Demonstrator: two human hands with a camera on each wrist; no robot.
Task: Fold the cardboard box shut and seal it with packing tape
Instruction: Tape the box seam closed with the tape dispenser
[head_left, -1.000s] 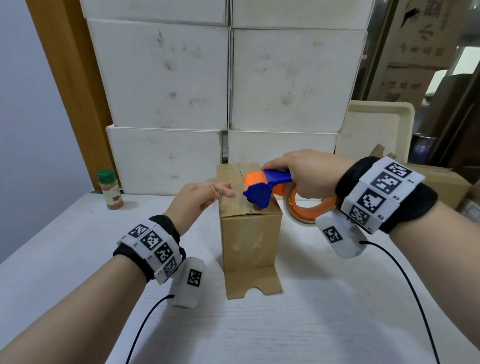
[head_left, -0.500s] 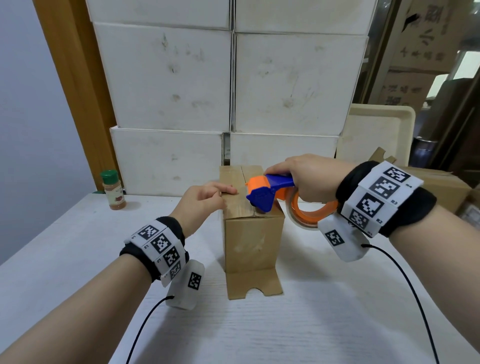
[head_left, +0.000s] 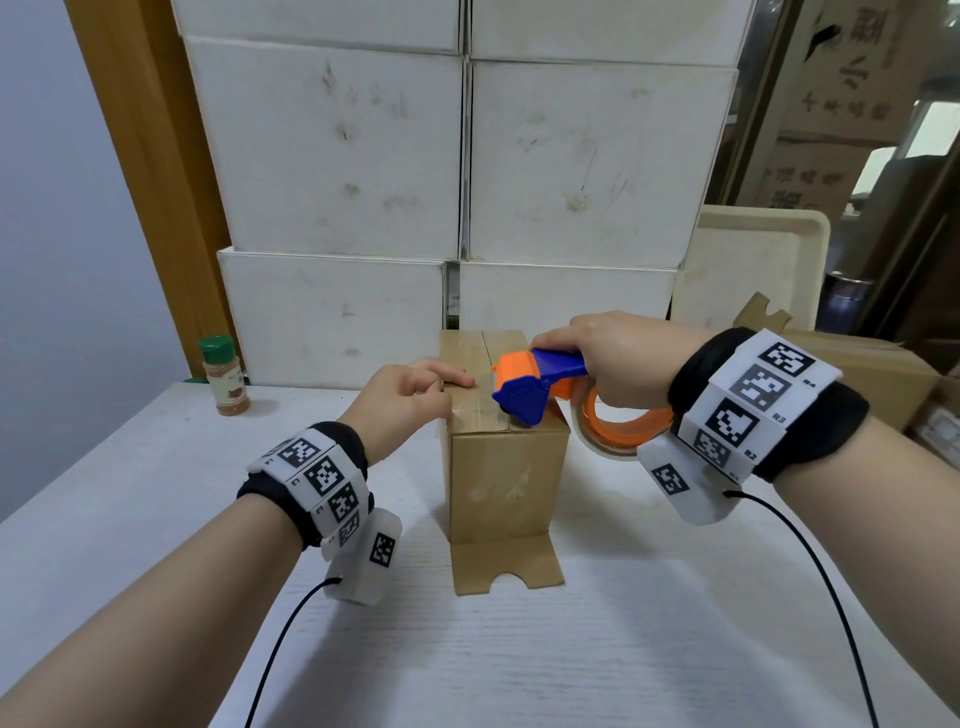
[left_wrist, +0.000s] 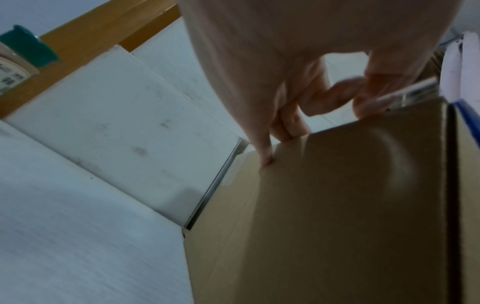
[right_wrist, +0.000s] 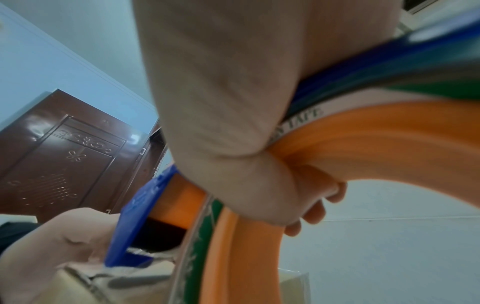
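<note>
A small brown cardboard box (head_left: 504, 483) stands upright mid-table with its top flaps folded down and clear tape across them. One bottom flap (head_left: 506, 566) lies flat on the table toward me. My right hand (head_left: 608, 358) grips a blue and orange tape dispenser (head_left: 524, 384) whose nose rests on the near right part of the box top; the tape roll (head_left: 623, 426) hangs off the right side. My left hand (head_left: 410, 395) rests at the top left edge, one finger laid flat on the taped top. In the left wrist view its fingertips (left_wrist: 266, 160) touch the box (left_wrist: 337, 205).
Stacked white boxes (head_left: 467, 182) form a wall right behind the box. A spice jar with a green lid (head_left: 224, 376) stands at the back left beside a wooden post (head_left: 145, 156). A cream tray (head_left: 753, 270) and another cardboard box (head_left: 872, 374) sit at the right.
My left hand's fingers were spread beside the box top; they now rest on its left edge with one finger on the tape. The dispenser has barely moved.
</note>
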